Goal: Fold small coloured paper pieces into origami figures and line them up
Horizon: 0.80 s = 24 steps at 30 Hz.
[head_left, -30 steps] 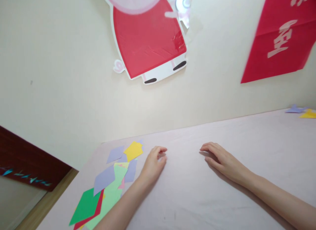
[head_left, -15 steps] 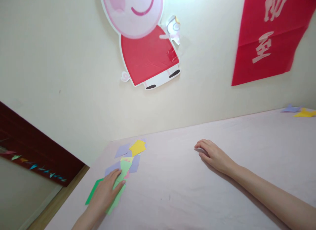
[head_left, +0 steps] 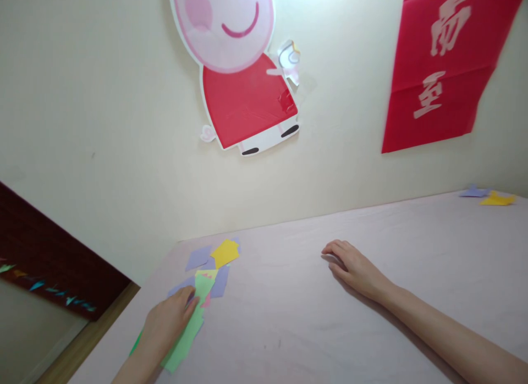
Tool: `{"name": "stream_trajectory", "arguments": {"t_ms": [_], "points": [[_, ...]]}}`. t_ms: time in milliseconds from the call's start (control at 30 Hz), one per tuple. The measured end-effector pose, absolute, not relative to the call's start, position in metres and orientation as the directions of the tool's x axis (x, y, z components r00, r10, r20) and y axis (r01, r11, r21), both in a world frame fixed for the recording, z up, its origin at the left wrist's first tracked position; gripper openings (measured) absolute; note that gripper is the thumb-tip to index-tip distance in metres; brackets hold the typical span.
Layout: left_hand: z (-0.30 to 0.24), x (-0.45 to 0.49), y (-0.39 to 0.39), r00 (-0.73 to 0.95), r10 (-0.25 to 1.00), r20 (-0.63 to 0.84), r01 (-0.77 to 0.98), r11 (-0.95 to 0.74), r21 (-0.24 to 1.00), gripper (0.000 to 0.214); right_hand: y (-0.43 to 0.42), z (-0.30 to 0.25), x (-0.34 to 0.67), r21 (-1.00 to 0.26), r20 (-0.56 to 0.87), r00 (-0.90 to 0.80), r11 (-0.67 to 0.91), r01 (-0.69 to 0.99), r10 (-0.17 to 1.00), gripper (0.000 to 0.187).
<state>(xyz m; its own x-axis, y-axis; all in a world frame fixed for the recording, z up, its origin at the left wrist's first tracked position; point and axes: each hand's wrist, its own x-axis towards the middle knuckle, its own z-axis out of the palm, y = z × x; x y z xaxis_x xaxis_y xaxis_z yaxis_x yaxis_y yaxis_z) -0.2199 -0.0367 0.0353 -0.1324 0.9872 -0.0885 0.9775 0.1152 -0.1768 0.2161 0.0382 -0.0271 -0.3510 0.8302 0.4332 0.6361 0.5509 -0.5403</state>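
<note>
My left hand (head_left: 169, 321) is over a pile of coloured paper at the table's left side. Its thumb and fingers are drawn together on a light green piece of paper (head_left: 185, 340). Partly hidden under the wrist is a darker green sheet (head_left: 135, 344). Just beyond lie purple papers (head_left: 220, 282), a pale yellow piece (head_left: 210, 273), a bit of pink paper (head_left: 207, 301) and a yellow paper (head_left: 225, 253). My right hand (head_left: 355, 268) rests on the pale tabletop, empty, fingers loosely curved and thumb apart.
The pale cloth-covered table (head_left: 284, 296) meets a wall at the back. A purple folded paper (head_left: 474, 192) and a yellow one (head_left: 498, 198) lie at the far right. On the wall hang a cartoon pig cutout (head_left: 247, 106) and a red banner (head_left: 443, 76).
My left thumb and fingers have come closer together on the light green paper. The view has shifted slightly. My right hand stays in place on the table.
</note>
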Motion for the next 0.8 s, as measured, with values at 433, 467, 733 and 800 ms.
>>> {"name": "stream_trajectory", "arguments": {"t_ms": [433,467,733,800], "points": [[0.039,-0.199,-0.028,-0.22,0.97,-0.106,0.955,0.192,-0.228,0.039,0.038,-0.025,0.216,-0.554,0.407,-0.35,0.532,0.64,0.844,0.029],[0.04,-0.197,-0.028,-0.232,0.967,-0.101,0.952,0.205,-0.228,0.04,0.038,-0.025,0.216,-0.554,0.407,-0.349,0.532,0.641,0.844,0.029],[0.048,-0.19,-0.017,-0.326,0.943,-0.062,0.93,0.308,-0.201,0.042,0.037,-0.024,0.214,-0.555,0.398,-0.352,0.528,0.643,0.847,0.027],[0.054,-0.19,-0.017,-0.34,0.939,-0.045,0.926,0.326,-0.19,0.044,0.037,-0.023,0.214,-0.555,0.397,-0.352,0.528,0.643,0.847,0.026]]}}
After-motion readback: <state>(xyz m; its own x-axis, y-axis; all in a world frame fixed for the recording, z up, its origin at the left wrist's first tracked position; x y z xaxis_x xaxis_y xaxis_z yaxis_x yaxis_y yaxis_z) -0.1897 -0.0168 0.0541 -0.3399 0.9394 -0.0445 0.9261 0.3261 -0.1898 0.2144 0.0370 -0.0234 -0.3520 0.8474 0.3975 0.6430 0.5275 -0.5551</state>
